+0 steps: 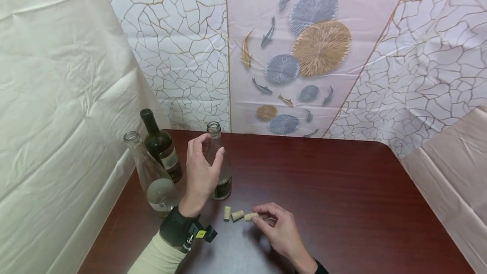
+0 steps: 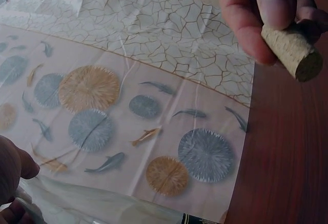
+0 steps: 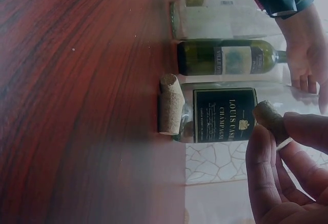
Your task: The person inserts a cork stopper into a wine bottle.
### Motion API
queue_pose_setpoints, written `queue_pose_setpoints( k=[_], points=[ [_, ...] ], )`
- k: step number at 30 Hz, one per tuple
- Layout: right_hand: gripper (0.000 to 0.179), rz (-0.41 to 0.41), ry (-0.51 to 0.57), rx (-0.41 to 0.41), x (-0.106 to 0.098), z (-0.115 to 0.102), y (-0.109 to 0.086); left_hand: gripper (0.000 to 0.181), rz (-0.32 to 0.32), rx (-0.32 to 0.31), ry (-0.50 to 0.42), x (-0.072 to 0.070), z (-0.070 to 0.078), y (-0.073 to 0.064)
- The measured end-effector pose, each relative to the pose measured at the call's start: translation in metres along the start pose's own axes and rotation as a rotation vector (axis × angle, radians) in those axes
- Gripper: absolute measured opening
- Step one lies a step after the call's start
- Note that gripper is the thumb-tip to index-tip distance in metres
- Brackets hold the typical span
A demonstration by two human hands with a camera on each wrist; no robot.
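Note:
My left hand (image 1: 201, 172) is at the neck of a clear glass bottle (image 1: 223, 176) with a dark label, its thumb and fingers curled round the glass. The bottle stands upright; part of its neck is hidden behind the hand. Lower and to the right, my right hand (image 1: 279, 229) pinches a cork (image 2: 294, 55) between thumb and fingertips, raised above the table in the right wrist view. Two more corks, one standing or lying near the bottle (image 1: 227, 213) and one tilted beside it (image 1: 237, 215), are on the table in front of the bottle.
A dark green wine bottle (image 1: 152, 143) and a larger clear bottle (image 1: 146, 172) with a pale label stand left of my left hand. The reddish-brown table (image 1: 323, 189) extends to the right. Patterned cloth (image 1: 182, 45) hangs behind it, and plain cloth (image 1: 57, 117) hangs at the left.

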State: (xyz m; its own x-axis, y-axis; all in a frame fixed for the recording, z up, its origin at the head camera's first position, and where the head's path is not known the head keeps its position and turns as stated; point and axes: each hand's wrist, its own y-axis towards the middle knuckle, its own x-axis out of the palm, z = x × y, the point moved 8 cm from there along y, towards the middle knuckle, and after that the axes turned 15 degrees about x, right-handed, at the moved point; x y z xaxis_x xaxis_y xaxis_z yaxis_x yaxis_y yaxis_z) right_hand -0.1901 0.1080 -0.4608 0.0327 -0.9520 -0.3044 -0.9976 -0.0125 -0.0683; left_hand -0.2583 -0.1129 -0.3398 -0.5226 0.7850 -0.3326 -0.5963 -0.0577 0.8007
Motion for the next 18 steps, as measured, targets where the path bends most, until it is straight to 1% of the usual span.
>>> queue_pose_setpoints(
  k=[6, 12, 18],
  points=[
    [0.018, 0.018, 0.002, -0.011, -0.002, -0.001, -0.001, 0.046, -0.026, 0.017, 0.002, 0.007, 0.004, -0.002],
    [0.019, 0.023, 0.025, -0.033, -0.004, -0.003, -0.001, 0.048, -0.034, 0.038, -0.006, 0.012, 0.008, -0.002],
    [0.018, 0.040, 0.012, -0.042, -0.006, -0.002, 0.000, 0.049, -0.045, 0.033, -0.034, 0.017, 0.013, -0.002]
  ],
)
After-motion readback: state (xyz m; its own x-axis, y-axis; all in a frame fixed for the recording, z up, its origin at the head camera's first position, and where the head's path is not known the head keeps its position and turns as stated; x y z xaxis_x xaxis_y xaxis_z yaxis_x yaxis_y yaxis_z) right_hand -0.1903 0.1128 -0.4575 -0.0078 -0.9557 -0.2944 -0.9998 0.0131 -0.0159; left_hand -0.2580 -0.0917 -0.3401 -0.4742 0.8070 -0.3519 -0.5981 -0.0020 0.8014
